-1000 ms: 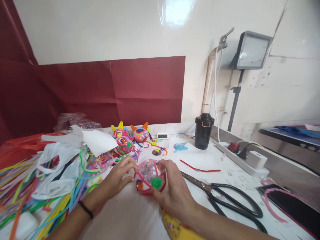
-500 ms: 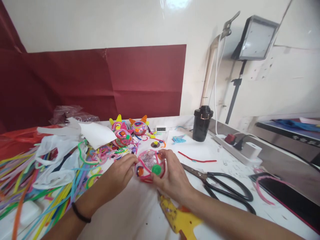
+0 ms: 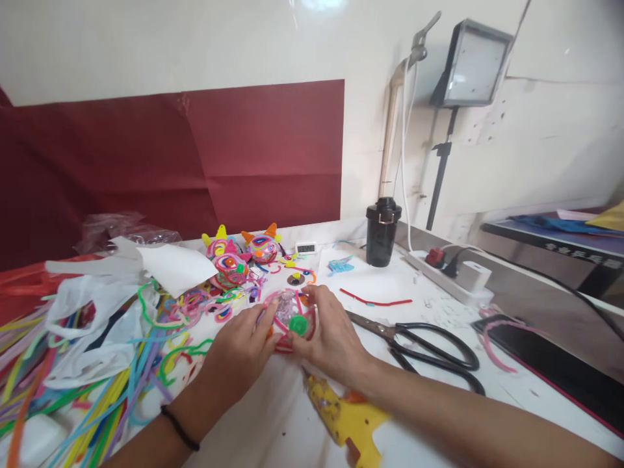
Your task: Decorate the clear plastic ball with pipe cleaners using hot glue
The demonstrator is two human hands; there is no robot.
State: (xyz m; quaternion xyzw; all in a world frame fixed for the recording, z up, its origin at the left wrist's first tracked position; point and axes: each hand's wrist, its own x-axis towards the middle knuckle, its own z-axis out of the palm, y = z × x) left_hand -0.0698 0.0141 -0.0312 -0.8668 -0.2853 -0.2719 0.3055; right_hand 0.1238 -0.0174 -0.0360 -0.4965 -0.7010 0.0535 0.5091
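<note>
A round ball [image 3: 286, 309] trimmed with pink pipe cleaner, with a green disc on its front, sits between my two hands low over the table. My left hand [image 3: 246, 341] is closed on its left side and covers the orange spot there. Around the right side curl the fingers and thumb of my right hand [image 3: 331, 335]. A yellow glue gun [image 3: 336, 409] lies under my right forearm. Black-handled scissors [image 3: 424, 344] rest to the right of that hand. Behind, several decorated balls with pointed ears, such as the orange-eared one [image 3: 263, 246], stand together.
Many coloured pipe cleaners [image 3: 107, 403] and a white plastic bag [image 3: 97, 338] spread over the left side. A black cup [image 3: 383, 234], a small digital timer [image 3: 306, 248], a red pipe cleaner [image 3: 375, 299], a power strip [image 3: 439, 276] and a phone [image 3: 550, 370] occupy the back and right.
My left hand has shifted from pinching the ball's left edge to lying over its left side. My right hand keeps its hold. The camera view has turned slightly right.
</note>
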